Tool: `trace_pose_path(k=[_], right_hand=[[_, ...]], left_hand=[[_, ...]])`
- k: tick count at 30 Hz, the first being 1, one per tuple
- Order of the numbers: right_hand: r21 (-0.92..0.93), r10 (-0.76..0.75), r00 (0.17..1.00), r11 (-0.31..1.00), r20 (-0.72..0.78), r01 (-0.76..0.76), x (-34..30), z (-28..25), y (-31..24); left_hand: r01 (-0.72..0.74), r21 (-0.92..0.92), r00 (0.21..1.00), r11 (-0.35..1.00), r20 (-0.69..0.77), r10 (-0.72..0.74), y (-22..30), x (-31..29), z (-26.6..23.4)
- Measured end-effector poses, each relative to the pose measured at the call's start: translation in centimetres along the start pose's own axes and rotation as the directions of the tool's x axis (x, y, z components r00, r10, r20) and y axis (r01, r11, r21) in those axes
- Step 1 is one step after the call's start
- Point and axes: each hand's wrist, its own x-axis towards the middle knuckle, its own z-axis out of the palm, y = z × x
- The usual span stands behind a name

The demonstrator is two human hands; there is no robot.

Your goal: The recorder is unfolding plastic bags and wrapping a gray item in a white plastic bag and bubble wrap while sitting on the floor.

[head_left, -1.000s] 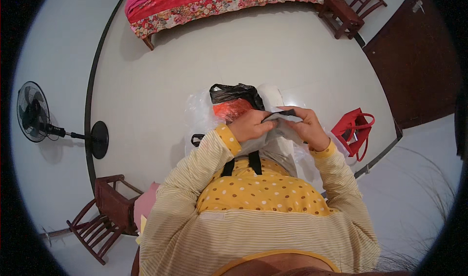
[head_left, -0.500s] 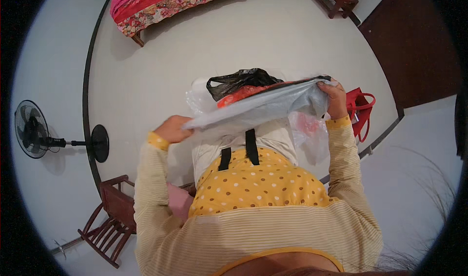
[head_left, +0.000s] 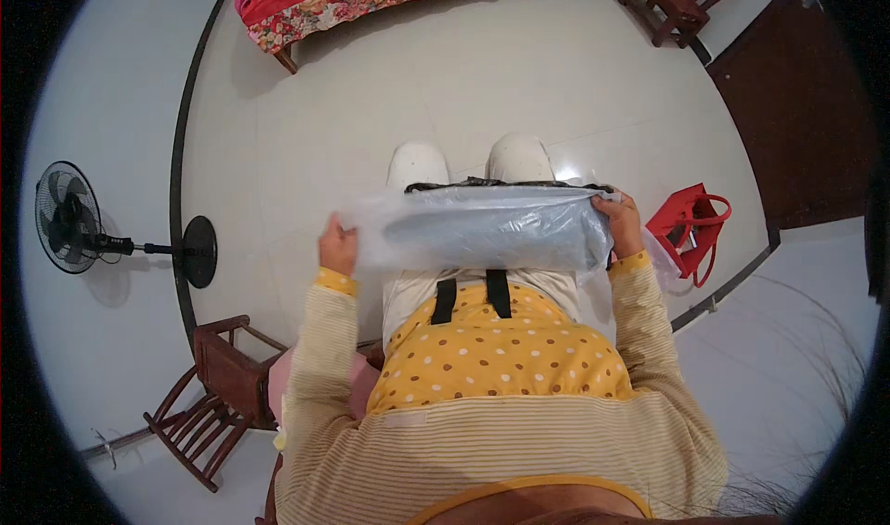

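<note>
A translucent whitish plastic bag (head_left: 491,233) is stretched sideways over my lap, with a blue-grey tint in its middle. My left hand (head_left: 337,247) has its fingers curled at the bag's left end, pinching the thin edge. At the right end, my right hand (head_left: 621,221) grips the corner between thumb and fingers. A crumpled strip of black plastic (head_left: 519,183) shows along the far edge. What lies under the stretched bag is hidden.
A red handbag (head_left: 688,233) stands to the right, with clear plastic (head_left: 660,258) beside my forearm. On the left are a standing fan (head_left: 199,252) and a wooden chair (head_left: 227,377). A bed with floral cover (head_left: 371,1) and another chair (head_left: 667,11) stand ahead.
The bag has come from a slant to nearly level and lies flatter and nearer my lap. My left hand has turned fingers-up. The red plastic and black bag handles behind it are now out of sight.
</note>
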Motion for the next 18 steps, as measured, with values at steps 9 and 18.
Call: trace_pose_path(k=[9, 18], right_hand=[[-0.08, -0.003, 1.0, 0.997, -0.016, 0.001, 0.1, 0.5, 0.1], [-0.246, -0.166, 0.972, 0.947, 0.169, 0.205, -2.4, 3.3, -2.9]], left_hand=[[-0.25, 0.238, 0.951, 0.939, -0.124, 0.284, 7.9, 0.9, -0.7], [-0.66, 0.217, 0.73, 0.719, 0.411, 0.546, 20.3, 1.5, 3.6]])
